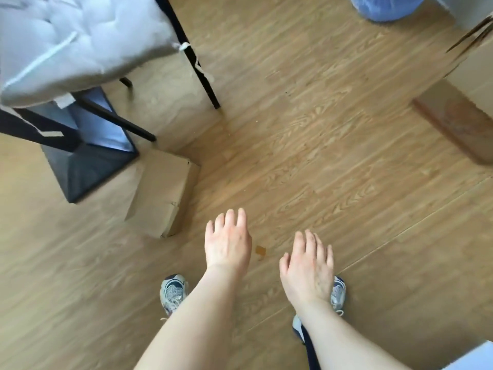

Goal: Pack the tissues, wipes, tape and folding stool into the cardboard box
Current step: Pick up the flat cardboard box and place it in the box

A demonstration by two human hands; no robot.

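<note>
A small closed cardboard box (162,193) lies on the wooden floor, left of centre. My left hand (228,241) hovers just right of the box, palm down, fingers apart, holding nothing. My right hand (308,263) is further right, also palm down, fingers spread and empty. Another cardboard piece (458,124) shows at the right edge. Tissues, wipes, tape and a folding stool are not in view.
A chair with black legs (202,76) and a grey cushion (74,44) stands at upper left over a black bin (88,156). A blue plastic bag (386,8) is at the top. My shoes (173,292) are on the floor below my hands. A small brown scrap (261,251) lies between my hands.
</note>
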